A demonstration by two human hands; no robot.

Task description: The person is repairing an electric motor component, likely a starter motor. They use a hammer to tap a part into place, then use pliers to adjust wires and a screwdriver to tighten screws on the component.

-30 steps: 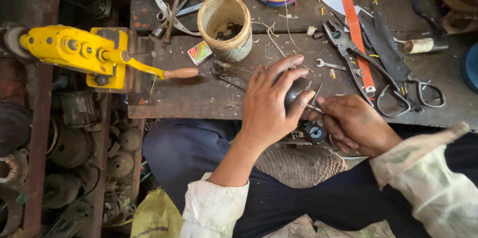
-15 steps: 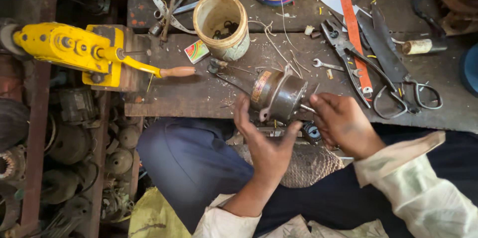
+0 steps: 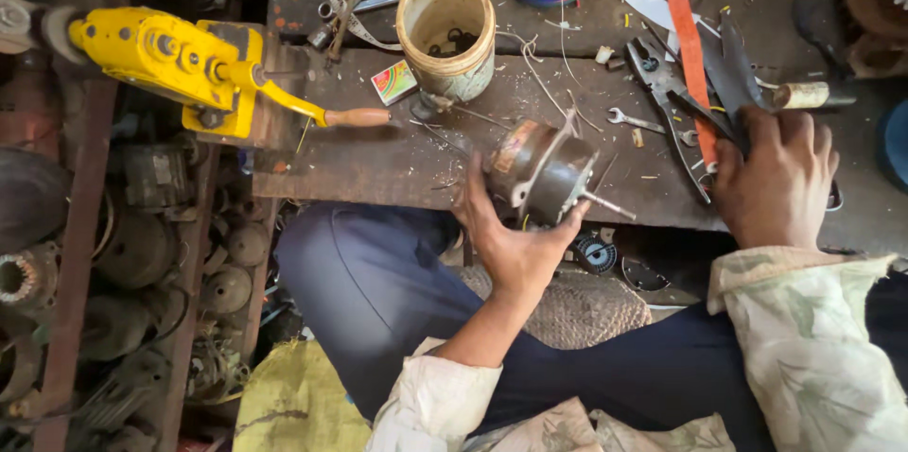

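My left hand [image 3: 511,239] cups a small round electric motor [image 3: 541,171] from below, at the near edge of the rusty metal workbench [image 3: 378,164]. The motor's thin shaft points to the right. My right hand [image 3: 774,182] lies palm down over the handles of black shears and pliers [image 3: 695,74] on the bench's right side. Whether its fingers grip a handle is hidden under the hand.
A yellow hand tool with a wooden-tipped lever [image 3: 203,69] is fixed at the bench's left end. A dirty tin of small parts [image 3: 446,31], a small spanner [image 3: 638,119], a matchbox [image 3: 394,81] and an orange strap [image 3: 686,36] lie about. Old motor parts [image 3: 113,263] fill the left floor.
My left hand has turned from covering the motor to holding it from below. My right hand left the motor and moved right onto the shears and pliers.
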